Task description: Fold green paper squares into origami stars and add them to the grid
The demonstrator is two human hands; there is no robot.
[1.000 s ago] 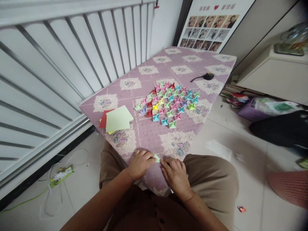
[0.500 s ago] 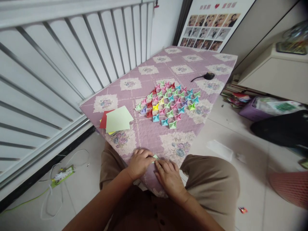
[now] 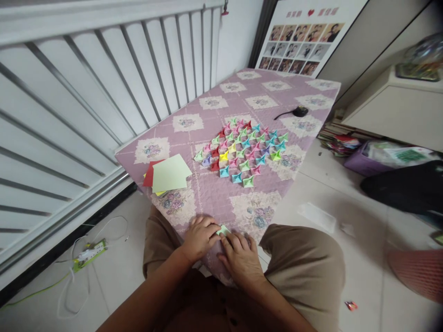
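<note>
A small folded piece of light green paper (image 3: 223, 229) lies at the near corner of the table, between my two hands and partly hidden by their fingertips. From the left, my left hand (image 3: 200, 236) grips its edge, fingers curled together. My right hand (image 3: 241, 257) holds it from the near right side, index fingertip pressed on the paper. Beyond the hands, several small folded paper pieces (image 3: 245, 165) in green, blue, pink, red, yellow and purple sit in slanting rows. A stack of square paper sheets (image 3: 171, 173), light green on top with red and yellow beneath, rests to the left.
The table (image 3: 211, 198) has a purple floral cloth. A black object with a thin tail (image 3: 299, 111) lies toward its far right. A white radiator (image 3: 104, 92) runs along the left, with a power strip (image 3: 89, 254) on the floor. A purple bin (image 3: 362, 159) stands right.
My right hand's fingers have shifted slightly left and its thumb stands further out. More of the small green paper shows between the hands. My left hand has barely moved.
</note>
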